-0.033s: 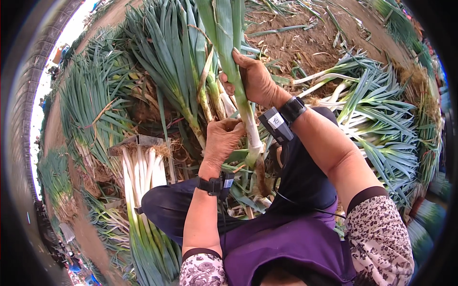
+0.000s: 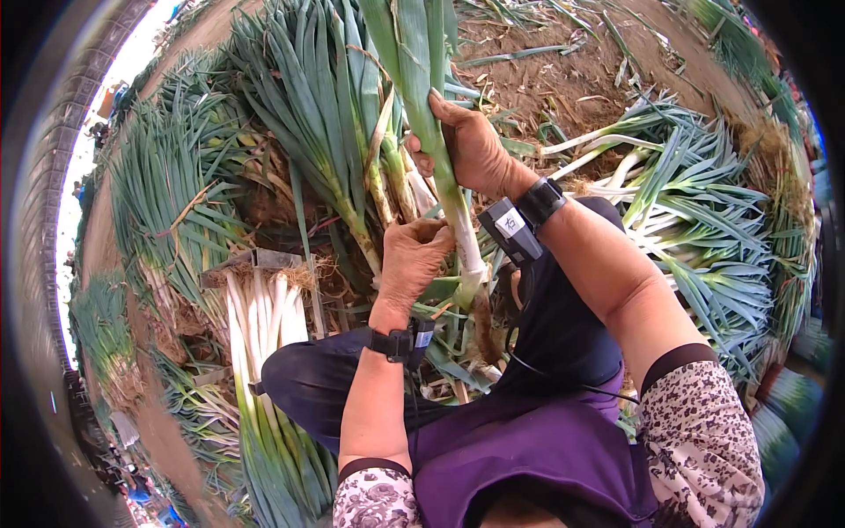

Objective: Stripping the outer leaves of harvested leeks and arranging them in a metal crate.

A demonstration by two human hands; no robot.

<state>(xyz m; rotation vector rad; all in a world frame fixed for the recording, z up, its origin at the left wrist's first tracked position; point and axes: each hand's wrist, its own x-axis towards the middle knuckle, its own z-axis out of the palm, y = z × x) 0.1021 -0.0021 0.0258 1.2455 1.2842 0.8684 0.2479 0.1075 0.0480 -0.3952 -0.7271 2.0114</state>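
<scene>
My right hand (image 2: 480, 150) is closed round the green upper part of a thick leek (image 2: 456, 211), thumb pointing up along it. The leek stands nearly upright, leaves at the top and white shank toward my lap. Lower down, my left hand (image 2: 414, 264) is closed at the left side of the shank, thumb and finger pinched together. What is between those fingertips is too small to make out. A loosened green sheath (image 2: 468, 290) hangs round the bottom of the shank, with a brownish strip (image 2: 484, 327) below it.
Uncleaned leeks (image 2: 299, 114) lean just beyond my left hand. Peeled white leeks (image 2: 260, 317) lie left of my knee, by a metal bracket (image 2: 264, 258). Another leek heap (image 2: 695, 211) spreads at the right. Leaf scraps (image 2: 546, 66) litter the soil ahead. A cable (image 2: 563, 380) crosses my lap.
My left hand has shifted very slightly right and its fingertips sit closer to the shank. My right hand and the leek stay in place.
</scene>
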